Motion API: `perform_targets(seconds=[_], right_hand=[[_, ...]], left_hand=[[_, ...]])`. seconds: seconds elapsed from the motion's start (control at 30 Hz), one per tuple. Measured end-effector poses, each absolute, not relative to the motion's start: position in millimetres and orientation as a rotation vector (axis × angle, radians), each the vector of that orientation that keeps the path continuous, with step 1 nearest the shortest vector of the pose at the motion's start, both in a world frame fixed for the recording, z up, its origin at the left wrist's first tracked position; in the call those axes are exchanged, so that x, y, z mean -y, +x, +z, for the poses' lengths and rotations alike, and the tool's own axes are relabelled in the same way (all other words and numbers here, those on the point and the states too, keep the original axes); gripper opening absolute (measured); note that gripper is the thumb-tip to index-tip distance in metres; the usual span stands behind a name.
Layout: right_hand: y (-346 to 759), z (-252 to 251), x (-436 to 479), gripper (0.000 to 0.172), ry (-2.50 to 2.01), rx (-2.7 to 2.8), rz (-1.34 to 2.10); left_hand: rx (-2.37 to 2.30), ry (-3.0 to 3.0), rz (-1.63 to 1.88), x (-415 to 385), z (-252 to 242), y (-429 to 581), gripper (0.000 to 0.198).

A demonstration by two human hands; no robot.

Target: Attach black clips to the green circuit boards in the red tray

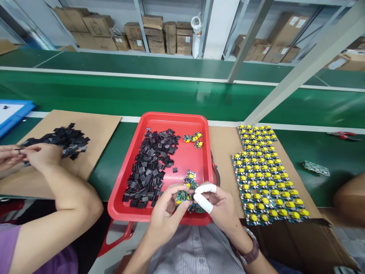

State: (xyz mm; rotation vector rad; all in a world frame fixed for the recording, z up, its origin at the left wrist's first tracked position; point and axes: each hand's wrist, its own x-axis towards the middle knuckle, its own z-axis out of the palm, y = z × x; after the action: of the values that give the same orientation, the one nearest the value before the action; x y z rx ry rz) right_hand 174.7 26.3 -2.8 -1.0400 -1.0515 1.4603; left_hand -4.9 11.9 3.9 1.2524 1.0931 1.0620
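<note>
My left hand [167, 213] is closed, pinching a small green circuit board [181, 196] between thumb and fingers, over the near end of a red tray [196, 161]. White finger covers sit on the thumb and forefinger of my right hand [218, 207]. Those two tips are closed at the board's right edge on a small dark piece, mostly hidden. Beneath and behind my hands lie several boards with yellow parts [190, 176]. A heap of black folded pieces [151, 165] fills the tray's left half, and one single black piece [175, 170] lies apart from it.
Rows of boards with yellow parts [265, 175] cover a cardboard sheet [224, 152] on the right. Farther right are red-handled pliers [345, 135] and a board strip [316, 168]. At left, a co-worker's hands [42, 154] work beside black pieces [70, 139]. A slanted post [299, 64] rises behind.
</note>
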Motion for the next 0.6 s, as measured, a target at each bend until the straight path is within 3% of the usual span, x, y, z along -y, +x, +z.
perform_targets(seconds=[0.37,0.6], right_hand=[[174.5,6.3,-22.3,0.009,-1.062,1.265,1.375],[176.6,-0.8,-22.1,0.021,-1.091,1.147,1.358]], left_hand=[[-1.228,1.635,1.074,-19.8,14.1,-3.3,0.012],[-1.057,1.314,1.112,-18.7,4.4,-5.6,0.026]])
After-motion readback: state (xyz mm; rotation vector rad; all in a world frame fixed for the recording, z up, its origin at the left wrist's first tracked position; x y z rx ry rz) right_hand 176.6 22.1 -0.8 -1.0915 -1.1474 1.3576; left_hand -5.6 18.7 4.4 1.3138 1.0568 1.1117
